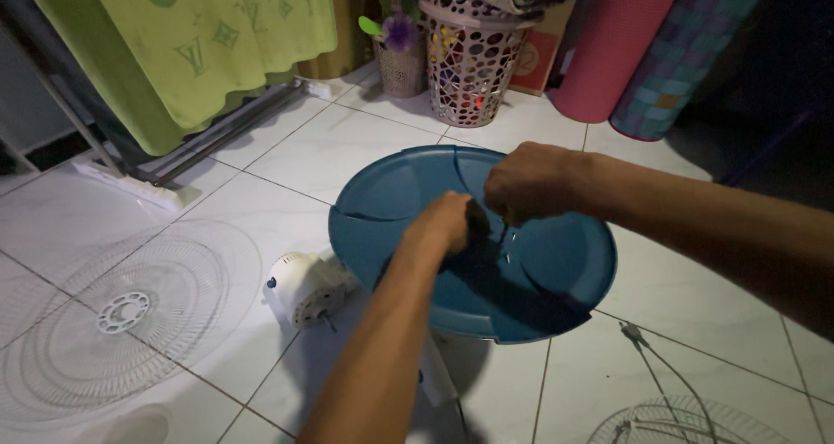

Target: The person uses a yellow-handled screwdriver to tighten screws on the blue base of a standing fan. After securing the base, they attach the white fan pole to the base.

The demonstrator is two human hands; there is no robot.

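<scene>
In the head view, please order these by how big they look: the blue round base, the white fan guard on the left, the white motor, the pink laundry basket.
1. White fan guard
2. Blue round base
3. Pink laundry basket, farther away, so unsure
4. White motor

The fan base (473, 244) is a round, dark teal plastic disc. It stands tilted above the white tiled floor, with its hollow inner side facing up to the camera. Thin seam lines run across its surface near the upper edge. Its middle is hidden by the hands. A small thin metal piece (506, 238), maybe a screw or a tool tip, shines just right of the middle of the base.
</scene>
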